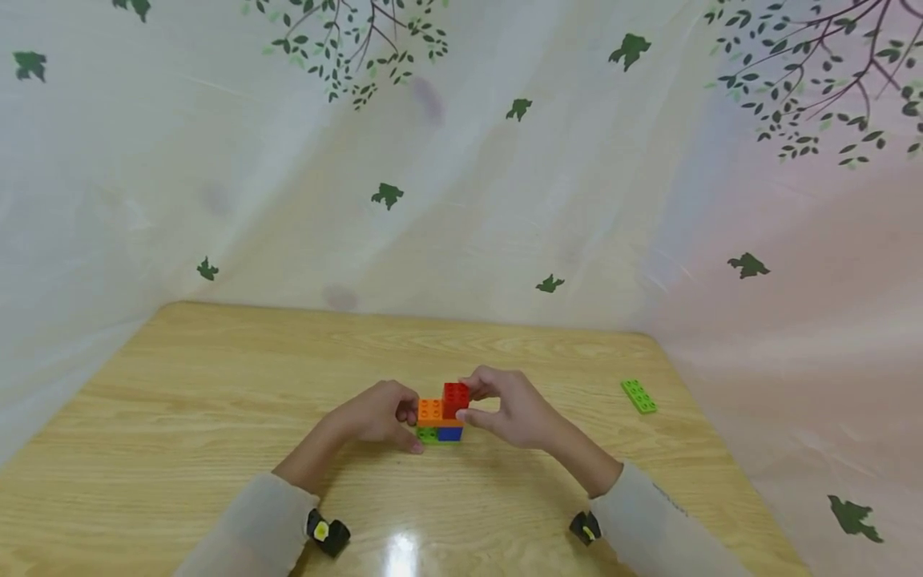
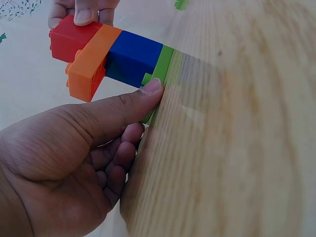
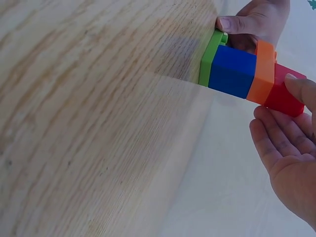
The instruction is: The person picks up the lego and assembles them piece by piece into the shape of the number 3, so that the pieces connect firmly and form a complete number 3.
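Observation:
A stack of toy building bricks stands on the table between both hands. At its bottom lies a thin green plate (image 3: pixel 210 58), with a blue brick (image 3: pixel 232 71) on one half of it. Across the blue brick sits a flat orange brick (image 1: pixel 430 411), overhanging toward the left. A red brick (image 1: pixel 456 399) tops the orange one at its right end. My left hand (image 1: pixel 378 413) pinches the green plate's left end, thumb along its near edge in the left wrist view. My right hand (image 1: pixel 515 409) holds the red brick between thumb and fingers.
A second green plate (image 1: pixel 638 396) with studs lies apart on the right side of the wooden table (image 1: pixel 216 385). Behind the table hangs a pale cloth (image 1: pixel 461 200) printed with leaves. Dark straps (image 1: pixel 328 533) sit at both sleeves.

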Demonstrator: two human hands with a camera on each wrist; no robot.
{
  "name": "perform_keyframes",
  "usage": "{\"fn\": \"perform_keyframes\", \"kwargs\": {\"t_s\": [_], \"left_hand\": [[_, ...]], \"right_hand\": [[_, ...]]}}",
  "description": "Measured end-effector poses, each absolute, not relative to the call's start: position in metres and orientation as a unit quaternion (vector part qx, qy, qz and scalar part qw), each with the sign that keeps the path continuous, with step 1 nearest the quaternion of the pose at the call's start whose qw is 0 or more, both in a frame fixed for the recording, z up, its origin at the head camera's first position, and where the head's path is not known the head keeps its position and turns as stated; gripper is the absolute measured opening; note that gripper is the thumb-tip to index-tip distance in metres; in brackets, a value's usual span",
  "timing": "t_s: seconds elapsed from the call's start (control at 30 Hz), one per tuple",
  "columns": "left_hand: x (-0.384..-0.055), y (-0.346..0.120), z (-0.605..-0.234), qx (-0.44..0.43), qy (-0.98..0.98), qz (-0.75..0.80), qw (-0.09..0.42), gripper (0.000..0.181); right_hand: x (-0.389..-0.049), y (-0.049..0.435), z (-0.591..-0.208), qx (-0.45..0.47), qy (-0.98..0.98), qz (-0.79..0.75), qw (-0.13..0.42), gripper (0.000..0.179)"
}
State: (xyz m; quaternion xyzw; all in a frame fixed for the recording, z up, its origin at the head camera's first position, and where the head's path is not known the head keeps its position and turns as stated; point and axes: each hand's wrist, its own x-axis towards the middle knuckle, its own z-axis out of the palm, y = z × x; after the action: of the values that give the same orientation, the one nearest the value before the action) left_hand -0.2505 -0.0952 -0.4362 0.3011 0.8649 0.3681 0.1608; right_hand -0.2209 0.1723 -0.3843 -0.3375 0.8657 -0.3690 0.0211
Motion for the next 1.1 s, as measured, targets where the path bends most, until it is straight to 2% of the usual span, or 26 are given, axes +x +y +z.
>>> {"fn": "perform_keyframes", "kwargs": {"t_s": [0.5, 1.1], "left_hand": [[-0.2520, -0.0958, -0.4370, 0.284, 0.870, 0.366, 0.168, 0.033], [-0.2540, -0.0955, -0.4392, 0.289, 0.865, 0.374, 0.172, 0.034]], "right_hand": [[-0.2226, 0.1713, -0.3858, -0.341, 0.864, -0.371, 0.019, 0.021], [-0.2231, 0.1742, -0.3890, -0.323, 0.854, -0.406, 0.035, 0.032]]}}
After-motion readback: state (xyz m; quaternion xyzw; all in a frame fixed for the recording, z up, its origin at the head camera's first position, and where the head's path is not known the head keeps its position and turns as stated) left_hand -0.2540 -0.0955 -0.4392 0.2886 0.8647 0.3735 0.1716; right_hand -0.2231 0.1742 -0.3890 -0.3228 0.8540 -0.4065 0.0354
